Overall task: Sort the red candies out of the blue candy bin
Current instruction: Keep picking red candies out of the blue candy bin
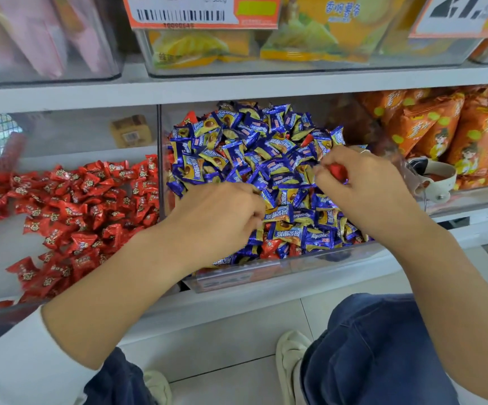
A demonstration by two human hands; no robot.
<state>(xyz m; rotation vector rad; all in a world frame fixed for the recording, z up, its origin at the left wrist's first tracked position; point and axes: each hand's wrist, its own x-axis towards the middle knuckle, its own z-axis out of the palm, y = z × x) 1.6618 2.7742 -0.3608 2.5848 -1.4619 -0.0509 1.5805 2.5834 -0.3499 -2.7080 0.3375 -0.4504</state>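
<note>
Head view
Right hand (365,188): fingers curled round a small red foil-wrapped candy (337,171), pinched at the fingertips just above the heap.
Left hand (219,220): knuckles up, fingers curled down into the pile of blue foil-wrapped candies (254,153); whether it holds anything, I cannot tell.
Clear plastic blue-candy bin (266,276): lies under both hands, its front wall nearer the body than either wrist.
Stray red wrappers (270,247): peek out low in the heap, between the two wrists and close to the front wall.
Loose red candy pile (70,206): in the neighbouring compartment, left of the left hand, past the clear divider.
Orange snack bags (441,130): beyond and right of the right hand.
</note>
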